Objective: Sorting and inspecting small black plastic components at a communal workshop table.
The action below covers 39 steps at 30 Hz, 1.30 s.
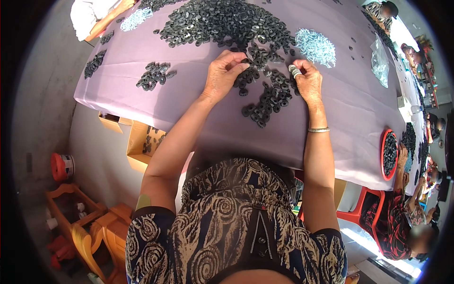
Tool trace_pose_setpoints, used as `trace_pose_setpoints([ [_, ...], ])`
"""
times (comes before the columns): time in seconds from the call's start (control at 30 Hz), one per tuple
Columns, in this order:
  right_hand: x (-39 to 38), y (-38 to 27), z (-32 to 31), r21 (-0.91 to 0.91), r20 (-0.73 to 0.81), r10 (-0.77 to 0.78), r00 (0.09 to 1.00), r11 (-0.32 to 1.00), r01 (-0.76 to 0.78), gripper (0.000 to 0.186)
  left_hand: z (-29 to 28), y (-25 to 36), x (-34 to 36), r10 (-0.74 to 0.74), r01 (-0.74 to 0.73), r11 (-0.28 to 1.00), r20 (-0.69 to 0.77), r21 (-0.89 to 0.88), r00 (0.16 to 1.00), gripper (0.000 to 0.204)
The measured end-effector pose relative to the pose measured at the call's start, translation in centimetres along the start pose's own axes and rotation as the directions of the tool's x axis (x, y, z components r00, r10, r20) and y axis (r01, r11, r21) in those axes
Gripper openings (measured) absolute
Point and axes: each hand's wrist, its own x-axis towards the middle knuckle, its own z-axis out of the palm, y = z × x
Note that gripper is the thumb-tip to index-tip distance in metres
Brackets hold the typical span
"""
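Observation:
My left hand (226,75) pinches a small black round part (246,61) between thumb and fingertips, at the near edge of the big heap of black parts (227,21). My right hand (308,79) is closed, its fingertips pressed together and one finger wrapped in pale tape. Whatever it may hold is too small or hidden to make out. Between and below my hands lies a loose cluster of black ring-like parts (269,102). Beyond my right hand is a pile of small shiny silvery-blue pieces (316,47).
A purple cloth (208,128) covers the table. Small groups of black parts (155,75) lie at left. At right are a clear plastic bag (379,61) and a red-rimmed basket (389,154) of black parts. A cardboard box (138,142) stands below the left edge. Other people sit around the table.

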Motion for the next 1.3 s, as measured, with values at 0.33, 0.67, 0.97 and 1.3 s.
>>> trace_pose_setpoints([
  [0.33, -0.6, -0.8, 0.0, -0.099, 0.055, 0.039, 0.998, 0.995, -0.033, 0.017, 0.0, 1.2, -0.1, 0.064, -0.061, 0.993, 0.028, -0.103, 0.998, 0.018],
  [0.67, -1.0, -1.1, 0.0, 0.073, 0.197, -0.090, 0.976, 0.994, 0.077, 0.017, 0.1, 0.6, 0.0, 0.057, -0.057, 0.998, 0.019, -0.034, 0.998, 0.017],
  [0.97, -0.9, -1.5, 0.1, 0.081, 0.227, -0.104, 0.968, 0.993, 0.087, 0.017, 0.1, -0.3, 0.1, -0.012, 0.013, 0.998, 0.012, -0.059, 1.000, 0.015],
  [1.3, -1.6, -5.1, 2.2, -0.202, 0.239, -0.366, 0.899, 0.887, 0.415, 0.022, 0.1, -0.2, 0.0, -0.069, 0.069, 0.997, 0.004, 0.043, 0.998, 0.016],
])
